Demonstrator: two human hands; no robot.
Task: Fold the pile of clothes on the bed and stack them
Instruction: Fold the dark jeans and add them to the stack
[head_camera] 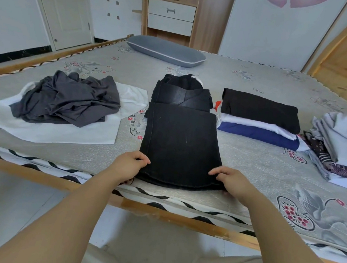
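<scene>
**Black trousers gripped at the near hem, ready for the next fold**

A pair of black trousers (180, 136) lies lengthwise on the bed (248, 162), straight ahead of the person, with the waist end bunched at the far side and the leg ends at the near edge. The left hand (131, 165) pinches the near left corner of the hem, thumb on top and fingers (144, 160) curled round the cloth; the right hand (229, 180) does the same at the near right corner. Holding both corners keeps the hem square, so that the legs can be lifted together and carried away toward the waist without the layers slipping apart (that is a judgement from the grip, not a move seen).

The layout looks like a sorting order. To the left, well apart from the trousers, a crumpled dark grey garment (69, 100) rests on a spread white garment (53, 128); these look unfolded and waiting. To the right a folded stack (258, 120) holds a black piece on top, then white, then blue, and is the likely place for the trousers once folded. Further right sits another stack of pale grey and patterned cloth (338, 145). A grey pillow (165, 51) lies at the far side of the bed, out of the way of the work.

The task seems around midway, with two pieces still to fold.
</scene>
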